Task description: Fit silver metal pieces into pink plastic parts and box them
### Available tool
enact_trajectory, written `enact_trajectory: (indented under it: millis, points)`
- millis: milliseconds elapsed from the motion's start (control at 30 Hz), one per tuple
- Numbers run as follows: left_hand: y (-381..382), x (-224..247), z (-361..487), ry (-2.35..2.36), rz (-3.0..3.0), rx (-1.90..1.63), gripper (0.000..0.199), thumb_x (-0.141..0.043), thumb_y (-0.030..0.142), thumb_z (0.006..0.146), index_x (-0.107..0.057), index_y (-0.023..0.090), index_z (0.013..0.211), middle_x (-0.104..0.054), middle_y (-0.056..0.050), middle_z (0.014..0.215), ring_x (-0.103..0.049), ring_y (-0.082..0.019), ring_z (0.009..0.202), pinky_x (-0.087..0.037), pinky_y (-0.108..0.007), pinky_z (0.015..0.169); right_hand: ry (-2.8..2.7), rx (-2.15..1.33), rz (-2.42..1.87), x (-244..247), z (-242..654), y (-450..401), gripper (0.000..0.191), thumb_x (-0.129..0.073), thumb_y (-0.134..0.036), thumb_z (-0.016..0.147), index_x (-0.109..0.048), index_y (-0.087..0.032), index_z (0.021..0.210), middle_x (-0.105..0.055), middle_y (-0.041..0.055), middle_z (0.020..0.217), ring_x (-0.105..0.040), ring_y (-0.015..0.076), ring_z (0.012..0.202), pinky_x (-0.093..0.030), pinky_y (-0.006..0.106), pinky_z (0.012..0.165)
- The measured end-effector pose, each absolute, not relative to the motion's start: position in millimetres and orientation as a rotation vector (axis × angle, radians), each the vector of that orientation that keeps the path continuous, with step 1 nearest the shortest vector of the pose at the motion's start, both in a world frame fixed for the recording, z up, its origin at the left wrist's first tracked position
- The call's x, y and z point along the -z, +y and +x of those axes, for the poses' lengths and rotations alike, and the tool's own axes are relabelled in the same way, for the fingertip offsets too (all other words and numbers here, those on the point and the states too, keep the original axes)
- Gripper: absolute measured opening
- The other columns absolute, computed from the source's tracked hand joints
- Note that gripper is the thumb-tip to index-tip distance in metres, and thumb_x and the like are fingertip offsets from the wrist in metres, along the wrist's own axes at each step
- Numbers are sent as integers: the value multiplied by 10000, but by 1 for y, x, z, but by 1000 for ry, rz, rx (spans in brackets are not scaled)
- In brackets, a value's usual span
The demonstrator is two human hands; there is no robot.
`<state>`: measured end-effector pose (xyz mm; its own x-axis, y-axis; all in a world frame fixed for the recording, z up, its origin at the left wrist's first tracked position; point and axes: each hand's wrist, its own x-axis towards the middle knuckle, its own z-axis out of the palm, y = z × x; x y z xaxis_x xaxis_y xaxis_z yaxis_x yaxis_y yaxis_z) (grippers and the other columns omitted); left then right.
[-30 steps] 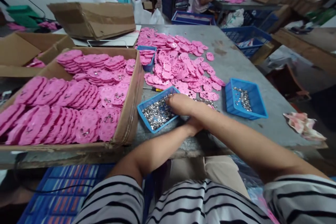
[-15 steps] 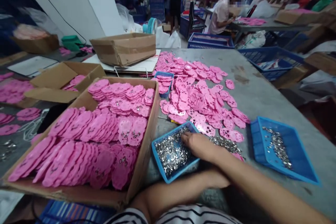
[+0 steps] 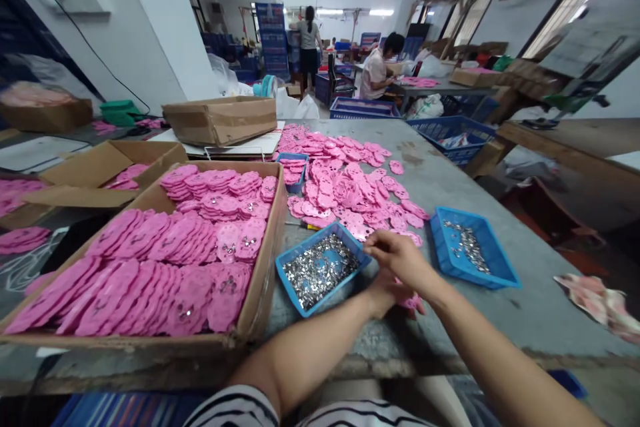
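Observation:
My left hand (image 3: 384, 295) is closed on a pink flower-edged plastic piece (image 3: 412, 303) low over the table. Part of that piece is hidden by my hands. Just above it, my right hand (image 3: 403, 257) has its fingertips pinched together beside the right rim of a blue tray (image 3: 281, 265). Whatever small thing is in that pinch cannot be made out. Many small shiny metal parts (image 3: 320, 270) fill the tray. Behind my hands, loose pink pieces (image 3: 345, 183) lie heaped on the table.
On the left stands a cardboard box (image 3: 257, 300) packed with rows of pink pieces, some with metal parts on them. A second blue tray (image 3: 450, 267) with fewer metal parts sits right. A crumpled cloth (image 3: 600, 303) lies near the right edge. Two people are in the background.
My right hand has come out of the metal parts and moved right, over my left hand. The pink piece in my left hand has come into sight. The view has tilted up.

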<state>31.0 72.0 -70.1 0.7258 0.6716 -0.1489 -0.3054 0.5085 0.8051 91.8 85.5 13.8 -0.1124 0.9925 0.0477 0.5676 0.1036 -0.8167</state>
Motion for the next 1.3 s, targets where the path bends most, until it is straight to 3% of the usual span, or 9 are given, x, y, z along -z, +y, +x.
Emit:
enact_trajectory:
  millis: [100,167,233,333,433,700,967,1100,1300]
  points:
    - [65,69,29,461,788,-662,318,-666,317,762,-564,115,985,-581,29,621,-576,-114,464,-420,-193,404,-1510,-826,-1536,-15,127,54,179,-664,-349,692,-574,-205,639,-579,-5,606,-515,139,562,-412,261,542]
    - [57,63,25,444,682,-715,494,-754,294,599,-512,148,1005,-596,34,609,-567,-133,416,-396,-201,337,-1447,-834,-1560,-11,143,37,274,-706,-446,651,-584,-205,613,-582,5,578,-510,143,523,-415,272,512]
    - [47,56,19,427,592,-738,550,-768,273,547,-493,156,1008,-610,27,636,-590,-145,436,-422,-212,337,-1473,-853,-1519,-6,150,25,317,-713,-499,646,-609,-202,611,-629,35,643,-534,153,536,-439,288,518]
    - [29,44,10,449,535,-757,489,-775,254,557,-507,150,952,-616,17,656,-615,-141,480,-458,-206,362,-1607,-847,-1366,-2,149,14,321,-696,-500,694,-637,-202,592,-661,72,776,-590,177,651,-479,303,586]
    - [14,38,6,497,477,-809,462,-803,269,541,-519,141,883,-618,7,656,-618,-136,499,-469,-201,363,-1694,-839,-1267,-2,150,9,331,-687,-500,730,-664,-206,578,-627,68,759,-597,187,722,-490,311,651]
    - [-6,43,18,552,455,-773,450,-810,207,545,-522,145,885,-622,12,664,-608,-121,489,-459,-189,359,-1692,-1144,-1194,8,176,-2,389,-730,-586,667,-703,-210,572,-587,49,753,-562,174,735,-469,317,701]
    - [-13,38,22,795,493,-880,544,-789,204,472,-529,138,946,-625,15,653,-590,-120,487,-436,-189,345,-1513,-1145,-1223,28,175,-11,273,-780,-480,633,-719,-220,578,-589,42,721,-558,176,733,-450,327,709]
    - [-9,30,20,924,601,-1099,486,-771,187,470,-532,152,892,-607,36,648,-565,-104,475,-428,-190,351,-1248,-1141,-1247,37,155,-14,256,-796,-451,582,-703,-213,594,-620,29,697,-543,152,662,-424,298,634]
    - [-9,31,17,1045,841,-1271,340,-708,164,571,-549,164,872,-612,47,647,-561,-85,513,-457,-181,424,-921,-1388,-1218,41,135,-16,337,-796,-473,554,-640,-199,676,-577,-42,527,-359,72,412,-267,234,426]
